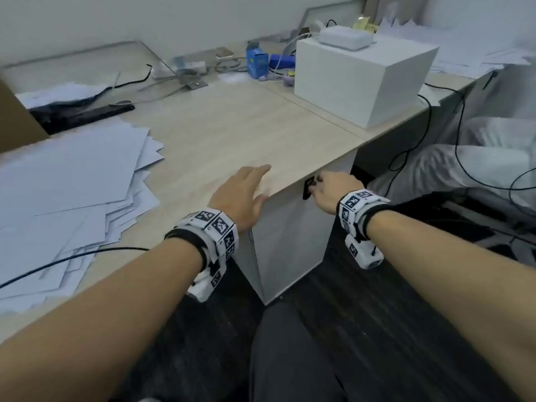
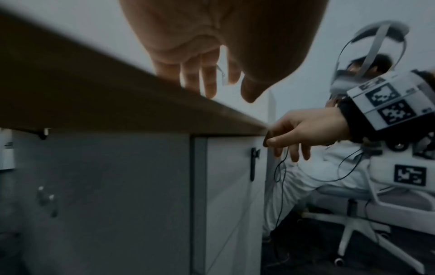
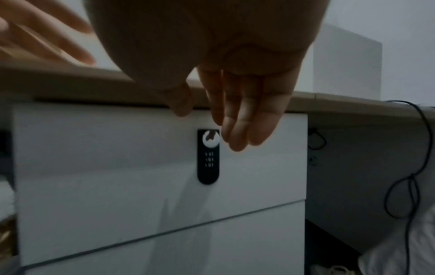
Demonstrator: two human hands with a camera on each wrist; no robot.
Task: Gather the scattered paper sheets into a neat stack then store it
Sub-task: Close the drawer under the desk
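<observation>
left hand (image 1: 245, 192) flat with straight fingers on the surface (image 1: 232, 126) edge above the drawer unit (image 1: 287, 242), right hand (image 1: 330, 190) fingers relaxed beside its black lock (image 3: 208, 156), grip holding nothing, paper sheets (image 1: 66, 192) scattered left of the unit

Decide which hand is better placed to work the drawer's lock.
Right. The right hand hangs at the black lock on the drawer front; the left hand lies flat on the desktop.
</observation>
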